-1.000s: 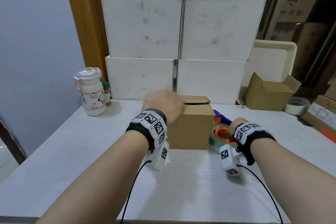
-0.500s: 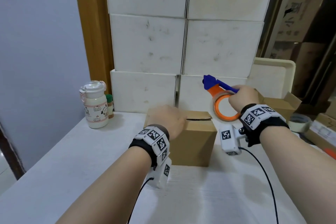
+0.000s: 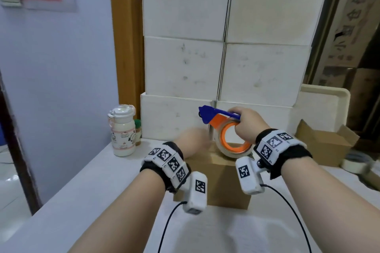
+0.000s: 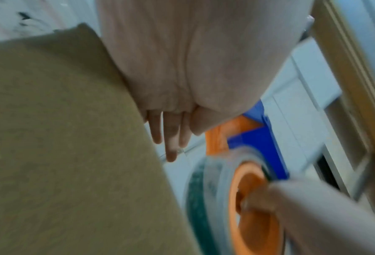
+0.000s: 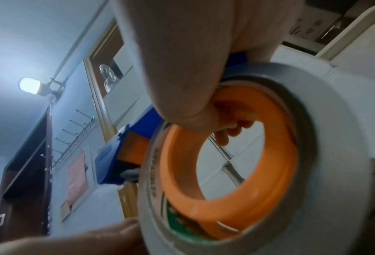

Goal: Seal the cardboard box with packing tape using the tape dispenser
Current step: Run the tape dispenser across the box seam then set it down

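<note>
A brown cardboard box point(image 3: 224, 183) stands on the white table point(image 3: 102, 191) in front of me. My left hand point(image 3: 192, 139) lies on its top at the far left, blurred, with its fingers point(image 4: 169, 138) straight past the box's far edge point(image 4: 62, 138). My right hand point(image 3: 245, 124) grips the tape dispenser point(image 3: 232, 139), its fingers point(image 5: 223, 134) curled through the orange ring point(image 5: 226, 172). The dispenser hangs just above the box top, with its blue cutter head point(image 3: 207, 114) pointing left, near the left hand. A clear roll of tape point(image 5: 335, 138) sits on the ring.
Stacked white boxes point(image 3: 222, 68) form a wall right behind the box. A white bottle point(image 3: 123, 131) and a small green-capped jar point(image 3: 137, 129) stand at the back left. At the right are an open cardboard box point(image 3: 327, 146), a cream tray point(image 3: 324, 109) and a spare tape roll point(image 3: 357, 162).
My right hand lifted the dispenser off the table beside the box and carried it left, to above the box top. My left hand stayed on the box, shifting slightly.
</note>
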A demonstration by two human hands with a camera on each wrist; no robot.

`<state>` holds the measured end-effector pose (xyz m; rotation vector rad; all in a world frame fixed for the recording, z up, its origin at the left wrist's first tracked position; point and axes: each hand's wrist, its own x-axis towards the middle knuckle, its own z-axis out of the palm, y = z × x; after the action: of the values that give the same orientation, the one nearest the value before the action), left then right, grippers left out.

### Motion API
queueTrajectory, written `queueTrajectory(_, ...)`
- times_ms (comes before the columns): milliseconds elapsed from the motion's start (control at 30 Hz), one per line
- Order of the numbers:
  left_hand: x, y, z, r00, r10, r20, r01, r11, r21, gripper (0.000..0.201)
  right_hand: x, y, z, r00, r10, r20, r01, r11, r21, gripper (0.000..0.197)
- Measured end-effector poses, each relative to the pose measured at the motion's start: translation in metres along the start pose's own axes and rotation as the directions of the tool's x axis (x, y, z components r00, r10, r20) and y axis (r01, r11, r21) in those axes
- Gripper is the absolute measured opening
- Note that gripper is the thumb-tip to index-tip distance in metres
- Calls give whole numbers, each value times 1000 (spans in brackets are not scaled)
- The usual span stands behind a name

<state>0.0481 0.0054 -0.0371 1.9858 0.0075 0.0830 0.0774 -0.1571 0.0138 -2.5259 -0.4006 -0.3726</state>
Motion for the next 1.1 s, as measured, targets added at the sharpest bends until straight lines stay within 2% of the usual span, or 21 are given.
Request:
queueTrajectory(67, -2, -3, -11, 997, -59, -48, 40, 944, -328, 38, 1, 0, 2, 1000, 5, 7, -5, 1000, -20, 55)
queueTrajectory(133, -3, -8, -18, 994, -111, -17, 75, 771, -633, 41, -1, 0, 3, 1000, 9, 16, -9, 999, -43, 56)
queueTrajectory(167, -4, -10, -20, 992, -125, 17, 99, 687, -720, 42, -2, -1, 3, 1000, 8, 19, -7, 998, -55, 56)
queueTrajectory(233, -5, -12, -25, 986, -150, 78, 152, 584, -797, 48, -4, -4, 2, 999, -12, 30, 15, 996, -92, 56)
queueTrajectory(333, -3, -13, -28, 982, -150, 113, 177, 528, -830, 51, -5, -12, 3, 994, -83, 65, 93, 979, -181, 53)
queueTrajectory(433, -4, -13, -27, 980, -155, 127, 187, 486, -853, 39, -4, -20, 6, 985, -140, 96, 161, 953, -256, 44)
queueTrajectory(567, -7, -14, -29, 982, -154, 111, 165, 409, -897, 19, -2, -28, 8, 980, -148, 133, 183, 931, -315, 39)
queueTrajectory(700, -10, -12, -31, 976, -177, 127, 190, 405, -894, 10, -2, -29, 9, 978, -153, 140, 192, 923, -334, 39)
queueTrajectory(800, -9, -7, -30, 968, -218, 122, 223, 539, -812, 15, -2, -26, 9, 981, -143, 130, 178, 932, -315, 39)
queueTrajectory(867, -9, -3, -29, 955, -248, 161, 274, 539, -797, 14, -2, -23, 8, 983, -136, 122, 166, 941, -296, 40)
queueTrajectory(1000, -8, 3, -26, 948, -267, 176, 309, 631, -711, 17, -2, -20, 7, 983, -135, 120, 165, 945, -282, 42)
queueTrajectory(1100, -5, 1, -27, 947, -275, 168, 301, 566, -767, 16, -2, -20, 8, 983, -143, 116, 171, 944, -284, 41)
